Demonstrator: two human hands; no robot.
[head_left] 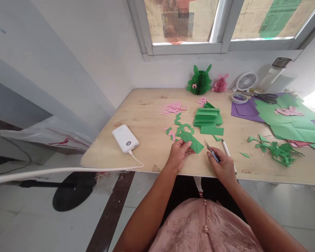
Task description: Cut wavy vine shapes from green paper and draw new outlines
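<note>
My left hand (180, 154) pinches a small green paper strip (196, 146) with curved outlines on it, held just above the table's front part. In my right hand (224, 166) is a pair of small scissors (212, 152), their slim blades pointing up and left towards the strip but apart from it. Beyond my left hand lie curly green paper cut-outs (186, 128). A stack of folded green paper strips (207, 117) sits behind the held piece. Beside my right hand rests a white pen (226, 148), partly covered by the hand.
Pink cut-outs (173, 108) lie at mid-table. A white power bank (125, 138) with a cable is on the left. Green scraps (280, 152) and coloured sheets (288, 112) cover the right. Behind stand a green paper figure (199, 81), a pink one (220, 84) and a fan (246, 82).
</note>
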